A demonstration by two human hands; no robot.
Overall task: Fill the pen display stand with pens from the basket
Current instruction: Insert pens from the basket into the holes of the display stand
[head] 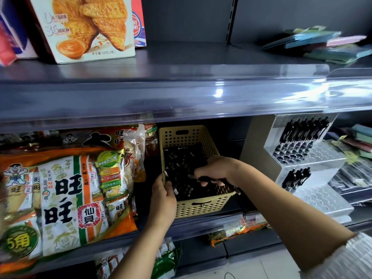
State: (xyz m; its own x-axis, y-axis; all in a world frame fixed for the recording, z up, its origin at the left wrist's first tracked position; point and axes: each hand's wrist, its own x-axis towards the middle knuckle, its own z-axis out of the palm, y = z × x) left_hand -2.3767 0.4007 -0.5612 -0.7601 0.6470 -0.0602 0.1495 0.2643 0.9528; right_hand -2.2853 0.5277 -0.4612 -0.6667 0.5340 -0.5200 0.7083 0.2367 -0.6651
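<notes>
Fingers, right hand (218, 168): curled round black pens (209, 180) — basket (201, 206) beneath.
Fingers, left hand (163, 195): gripping more pens (167, 177), basket rim alongside.

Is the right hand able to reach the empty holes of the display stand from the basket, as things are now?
Probably yes. The display stand stands just right of the basket, its tiers open to the front, and nothing seems to lie between them. The right hand grips pens.
</notes>
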